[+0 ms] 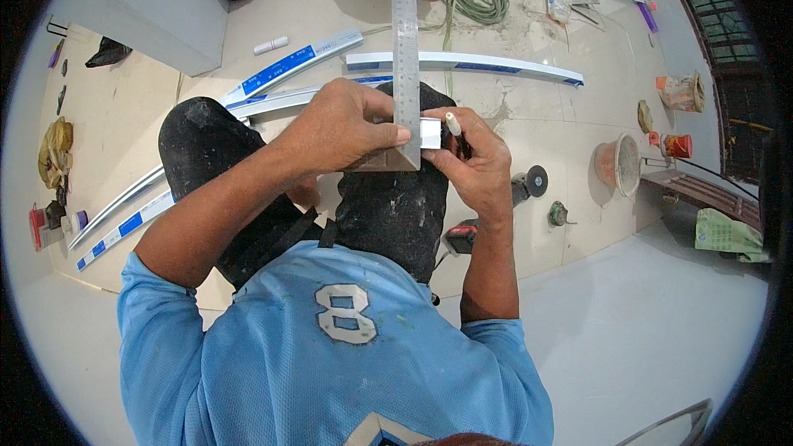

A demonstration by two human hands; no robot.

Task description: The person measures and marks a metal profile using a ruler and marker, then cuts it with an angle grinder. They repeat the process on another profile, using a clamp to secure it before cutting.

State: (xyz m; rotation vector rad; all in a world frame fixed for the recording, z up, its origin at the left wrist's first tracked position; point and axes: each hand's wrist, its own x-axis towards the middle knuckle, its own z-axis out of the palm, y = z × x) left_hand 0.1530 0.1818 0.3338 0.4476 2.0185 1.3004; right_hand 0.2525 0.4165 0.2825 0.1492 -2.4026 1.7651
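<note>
A long white metal strip with blue bands (483, 64) lies on the far floor. Nearer, over our black-trousered right thigh (392, 206), our left hand (351, 124) pinches a long, L-shaped steel square (405, 58), thumb pressed on its blade. Our right hand (479, 157) closes on a small white metal piece (430, 134) at the blade's right edge, a slim white-ended pen (453, 124) between its fingers. We should keep piece and blade flush, thumbs firm, the square untilted.

Smooth metal set sq. (405, 58) w/ glossy metal-look strip (430, 134), matt cloth trousers (390, 208)
</note>
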